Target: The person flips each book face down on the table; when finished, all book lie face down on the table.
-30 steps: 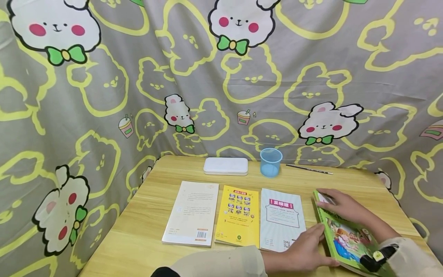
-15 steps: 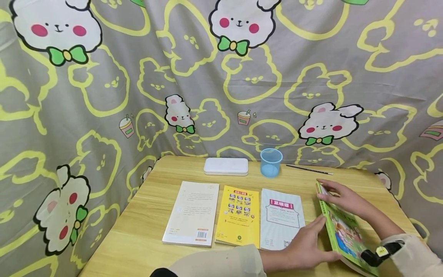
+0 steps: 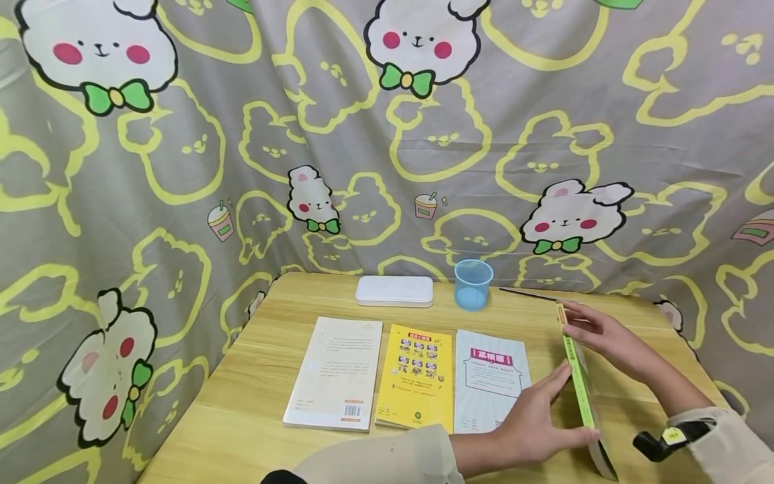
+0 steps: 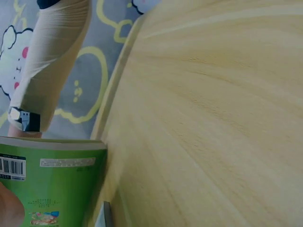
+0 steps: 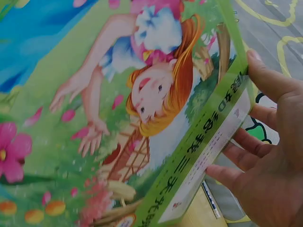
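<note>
A green book [image 3: 582,390] stands on edge at the right of the table, its narrow spine turned up towards the head camera. My right hand [image 3: 611,339] grips its far end, fingers and thumb around the corner. Lower down, my left hand [image 3: 532,427] holds the near part, fingertips on the side and thumb by the near end. The back cover with a barcode [image 4: 13,167] shows in the left wrist view. In the right wrist view the illustrated front cover [image 5: 109,104] fills much of the frame, with my right fingers along its edge.
Left of my hands lie a pale blue book [image 3: 488,376], a yellow book [image 3: 417,376] and a cream book [image 3: 335,370], side by side. Along the back are a white case [image 3: 394,289], a translucent blue cup [image 3: 474,286] and a thin dark stick [image 3: 526,293], before a patterned curtain [image 3: 363,134].
The green book has tilted up from lying nearly flat, cover showing, to standing on edge. My right hand has risen with its far end; the left has shifted slightly.
</note>
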`<state>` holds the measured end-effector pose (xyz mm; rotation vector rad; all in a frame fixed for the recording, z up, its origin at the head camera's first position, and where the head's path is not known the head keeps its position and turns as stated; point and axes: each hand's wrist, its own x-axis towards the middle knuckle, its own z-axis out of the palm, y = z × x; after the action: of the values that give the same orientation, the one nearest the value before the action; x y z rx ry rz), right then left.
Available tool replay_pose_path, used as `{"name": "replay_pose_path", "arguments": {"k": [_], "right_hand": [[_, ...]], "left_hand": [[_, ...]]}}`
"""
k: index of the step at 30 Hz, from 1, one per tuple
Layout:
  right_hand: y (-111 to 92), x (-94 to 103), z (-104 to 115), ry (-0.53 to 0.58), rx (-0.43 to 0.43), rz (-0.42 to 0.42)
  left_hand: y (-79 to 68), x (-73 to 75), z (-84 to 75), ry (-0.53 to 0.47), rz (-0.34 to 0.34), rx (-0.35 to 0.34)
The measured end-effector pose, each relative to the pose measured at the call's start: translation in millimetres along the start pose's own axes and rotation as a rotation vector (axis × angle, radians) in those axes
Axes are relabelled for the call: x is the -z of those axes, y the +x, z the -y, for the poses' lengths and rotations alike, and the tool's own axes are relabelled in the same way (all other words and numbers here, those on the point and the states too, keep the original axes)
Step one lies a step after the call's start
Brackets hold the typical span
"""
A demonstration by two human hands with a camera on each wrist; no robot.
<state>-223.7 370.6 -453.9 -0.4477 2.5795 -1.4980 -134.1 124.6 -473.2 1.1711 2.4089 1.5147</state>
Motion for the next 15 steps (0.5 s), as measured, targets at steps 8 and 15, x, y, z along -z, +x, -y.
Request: {"name": "replay_pose_path", "arguments": {"k": [8, 15], "right_hand": [[-0.5, -7.1, -5.1, 0.394, 0.068, 0.024], [-0.9, -10.0, -9.1, 0.570, 0.155, 0.079]], "left_hand": [[-0.3, 4.3, -2.0, -0.114, 0.004, 0.016], [-0.7, 4.5, -0.2, -0.104, -0.005, -0.035]]}}
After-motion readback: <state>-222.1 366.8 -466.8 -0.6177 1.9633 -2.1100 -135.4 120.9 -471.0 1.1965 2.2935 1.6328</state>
